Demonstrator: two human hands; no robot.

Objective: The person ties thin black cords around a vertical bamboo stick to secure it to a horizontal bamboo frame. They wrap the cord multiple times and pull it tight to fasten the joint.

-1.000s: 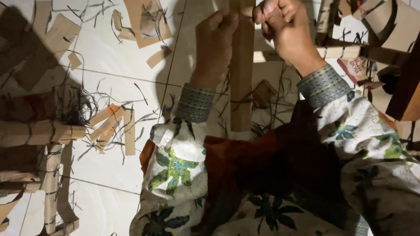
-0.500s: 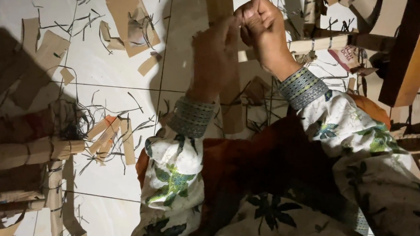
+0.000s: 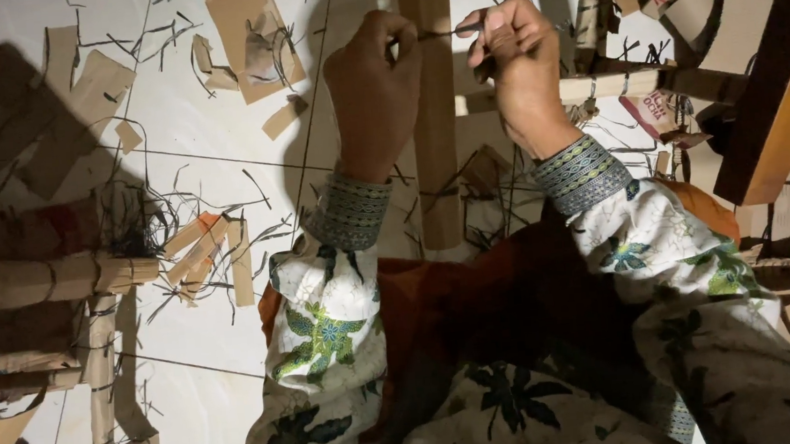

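Note:
A long rolled cardboard stick (image 3: 435, 134) lies upright in the view on the white tiled floor, running from the top edge down toward my lap. My left hand (image 3: 374, 92) is closed just left of it. My right hand (image 3: 518, 57) is closed just right of it. A thin dark thread (image 3: 441, 32) stretches taut between the two hands across the stick, and each hand pinches one end. Both sleeves are floral with patterned cuffs.
A frame of rolled cardboard sticks (image 3: 52, 277) lies at the left. Cardboard scraps (image 3: 249, 36) and dark thread offcuts litter the tiles. A brown wooden furniture leg (image 3: 778, 79) slants down at the right, with more cardboard pieces (image 3: 708, 19) around it.
My hands have moved apart across the stick, left hand going left and right hand right, so the thread now shows taut between them. The view has shifted slightly.

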